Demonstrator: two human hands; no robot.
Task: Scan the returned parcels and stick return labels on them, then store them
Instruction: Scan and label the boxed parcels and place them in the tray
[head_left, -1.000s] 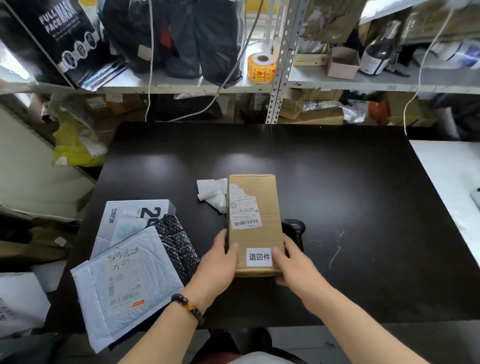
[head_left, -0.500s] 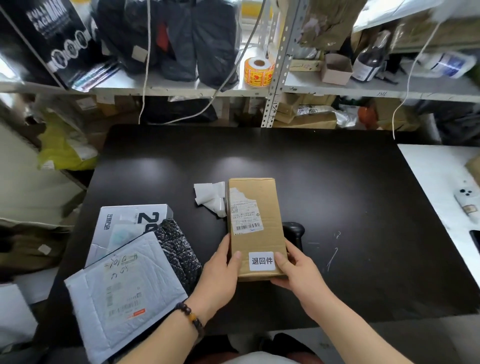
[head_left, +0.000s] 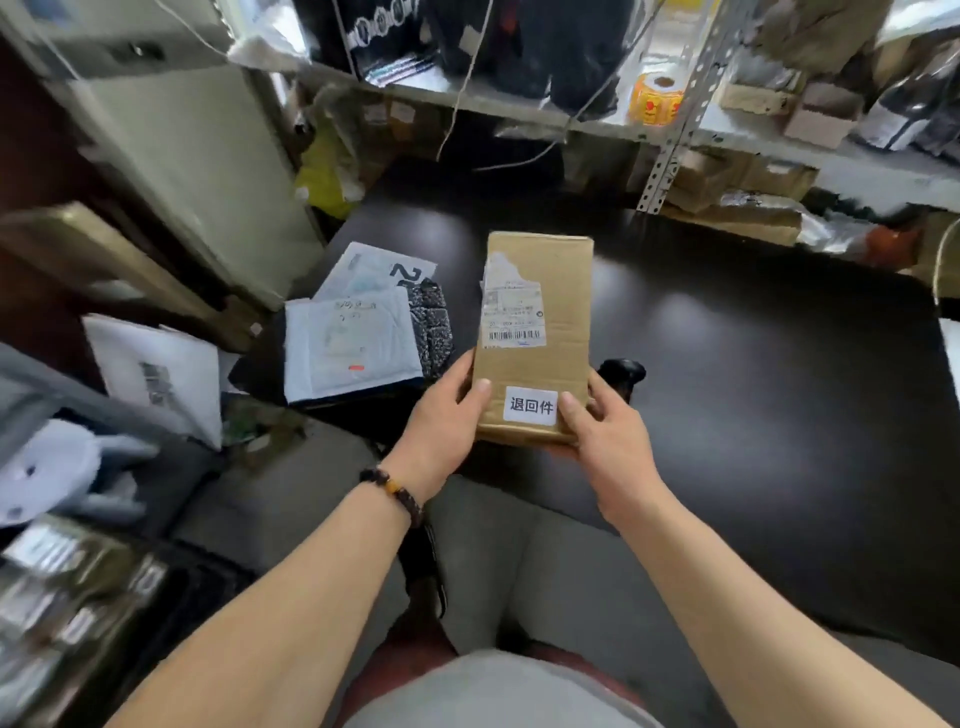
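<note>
thumbs lay flat on the top face of a long cardboard parcel (head_left: 540, 291), left hand (head_left: 441, 421) and right hand (head_left: 605, 441) gripping its near end above the glossy black table (head_left: 753, 364). a white rectangular return label (head_left: 531, 406) sat between them; a quilted white mailer (head_left: 353, 343) lay leftward.

Moderate, even indoor light. Soft pale glare patches on glossy black table (head_left: 779, 415). Upper right corner near blown out. Shadows faint and soft-edged, darkest under the table's near edge. Motion blur throughout, worst along the left edge, with clutter (head_left: 78, 587) smeared into streaks. Shelf (head_left: 841, 166) and roll (head_left: 655, 98) soft, print unreadable. Box (head_left: 540, 291) sharpest, white label (head_left: 530, 406) legible, barcode slip fuzzy. Strong wide-angle bend: shelf post leaning, forearms stretched toward bottom corners.
</note>
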